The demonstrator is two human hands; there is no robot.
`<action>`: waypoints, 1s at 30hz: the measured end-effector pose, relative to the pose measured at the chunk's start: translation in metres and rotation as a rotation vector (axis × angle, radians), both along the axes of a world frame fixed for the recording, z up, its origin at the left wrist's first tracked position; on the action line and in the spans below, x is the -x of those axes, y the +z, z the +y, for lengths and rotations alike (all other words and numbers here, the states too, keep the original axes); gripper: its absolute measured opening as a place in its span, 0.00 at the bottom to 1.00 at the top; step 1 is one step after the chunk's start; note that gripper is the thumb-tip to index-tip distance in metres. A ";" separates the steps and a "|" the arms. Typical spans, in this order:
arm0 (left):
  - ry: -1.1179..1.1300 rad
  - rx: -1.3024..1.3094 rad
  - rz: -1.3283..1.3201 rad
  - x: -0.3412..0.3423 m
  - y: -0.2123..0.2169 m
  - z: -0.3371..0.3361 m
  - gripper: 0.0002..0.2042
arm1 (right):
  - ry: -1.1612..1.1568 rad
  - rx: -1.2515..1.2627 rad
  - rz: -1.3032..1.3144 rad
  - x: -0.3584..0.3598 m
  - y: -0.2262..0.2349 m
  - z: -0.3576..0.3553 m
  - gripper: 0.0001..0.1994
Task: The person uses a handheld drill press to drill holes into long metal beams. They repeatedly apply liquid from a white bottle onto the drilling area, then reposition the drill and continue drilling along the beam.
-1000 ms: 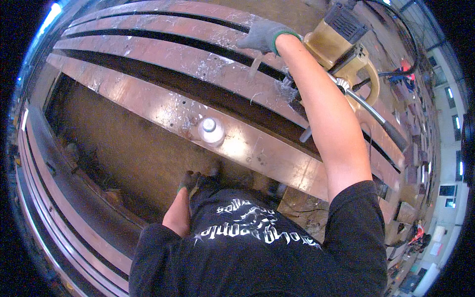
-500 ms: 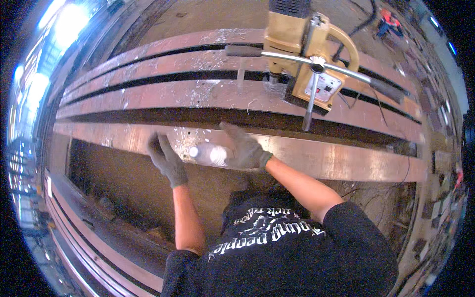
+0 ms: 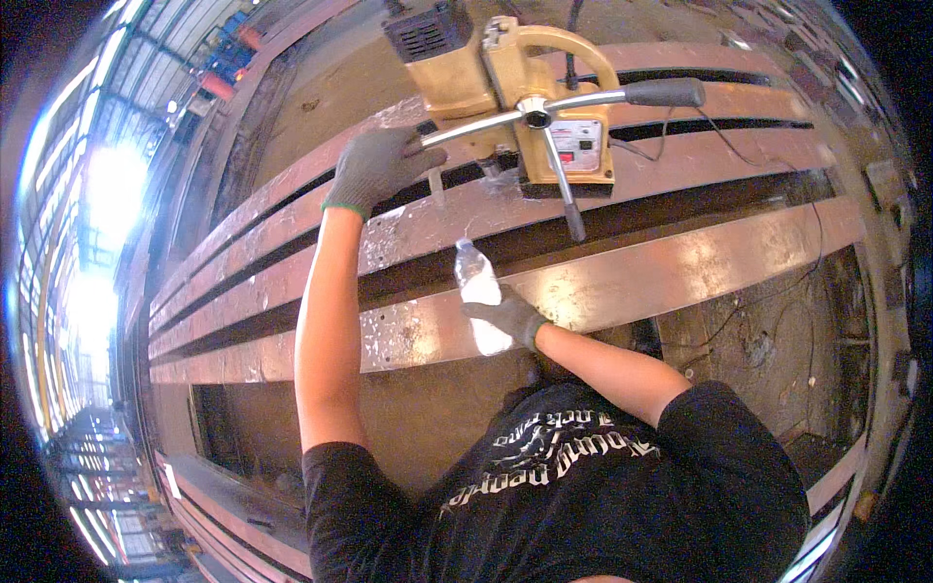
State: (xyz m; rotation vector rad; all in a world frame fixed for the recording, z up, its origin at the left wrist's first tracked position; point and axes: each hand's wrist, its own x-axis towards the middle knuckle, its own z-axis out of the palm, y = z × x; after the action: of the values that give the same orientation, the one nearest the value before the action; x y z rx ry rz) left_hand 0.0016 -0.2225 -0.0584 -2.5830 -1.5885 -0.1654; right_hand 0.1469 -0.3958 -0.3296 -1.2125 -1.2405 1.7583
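Observation:
A yellow magnetic drill [image 3: 535,167] with a three-spoke feed handle [image 3: 471,126] stands on the steel beams. My left hand [image 3: 377,167], in a grey knit glove, is closed round the end of the left spoke and hides its grip. In my right hand [image 3: 512,318], gloved the same way, is a clear plastic bottle [image 3: 476,280] with white liquid in it. I hold the bottle tilted above the near beam, its neck pointing away from me, toward the drill.
Several long brown steel beams [image 3: 622,282] lie side by side, with dark gaps between them. Metal shavings [image 3: 384,238] are scattered left of the drill. A thin black cable [image 3: 724,139] runs right from the drill. Red and blue equipment [image 3: 219,83] stands far left.
My left hand has moved up and forward onto the drill's feed handle. The bottle, lying sideways before, now points away from me in my right hand. The view has shifted.

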 end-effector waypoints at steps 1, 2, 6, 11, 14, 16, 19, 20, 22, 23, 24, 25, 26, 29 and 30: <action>0.031 -0.007 0.005 -0.004 0.000 0.000 0.28 | -0.018 0.029 -0.076 -0.015 0.008 -0.001 0.28; 0.052 -0.019 0.011 -0.012 0.004 -0.003 0.27 | -0.005 0.027 -0.018 -0.028 -0.002 0.001 0.29; 0.110 -0.069 -0.021 -0.015 0.000 -0.011 0.27 | -0.082 0.116 0.014 -0.058 0.011 0.000 0.32; 0.100 -0.085 -0.109 -0.012 -0.001 -0.016 0.26 | -0.098 0.197 -0.030 -0.069 0.043 0.001 0.34; 0.098 -0.103 -0.115 -0.013 -0.004 -0.014 0.26 | -0.143 0.131 0.001 -0.069 0.026 0.007 0.35; 0.116 -0.105 -0.102 -0.017 -0.001 -0.016 0.26 | -0.156 0.115 0.011 -0.070 0.023 0.008 0.35; 0.108 -0.119 -0.116 -0.012 -0.006 -0.015 0.26 | -0.153 0.169 0.000 -0.075 0.039 0.005 0.35; 0.117 -0.118 -0.112 -0.012 -0.006 -0.015 0.26 | -0.159 0.194 -0.014 -0.076 0.040 0.004 0.35; 0.134 -0.114 -0.104 -0.012 -0.006 -0.015 0.26 | -0.161 0.204 -0.038 -0.078 0.048 0.002 0.34; 0.127 -0.120 -0.122 -0.012 -0.007 -0.016 0.26 | -0.157 0.188 -0.048 -0.080 0.055 0.001 0.34; 0.121 -0.125 -0.139 -0.011 -0.007 -0.018 0.26 | -0.153 0.172 -0.059 -0.081 0.058 0.000 0.34; 0.111 -0.132 -0.156 -0.012 -0.007 -0.018 0.26 | -0.155 0.167 -0.062 -0.081 0.056 0.001 0.32; 0.111 -0.125 -0.149 -0.012 -0.007 -0.018 0.26 | -0.157 0.161 -0.065 -0.081 0.050 0.001 0.30; 0.114 -0.115 -0.133 -0.012 -0.007 -0.015 0.26 | -0.170 0.129 -0.085 -0.081 0.039 0.005 0.28; 0.112 -0.119 -0.130 -0.012 -0.007 -0.015 0.26 | -0.176 0.115 -0.094 -0.082 0.037 0.006 0.29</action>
State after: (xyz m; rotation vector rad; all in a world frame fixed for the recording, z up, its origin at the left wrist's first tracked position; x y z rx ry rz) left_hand 0.0134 -0.2375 -0.0659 -2.4315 -1.7048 -0.4131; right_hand 0.2286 -0.3898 -0.2931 -1.4396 -1.0609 1.6794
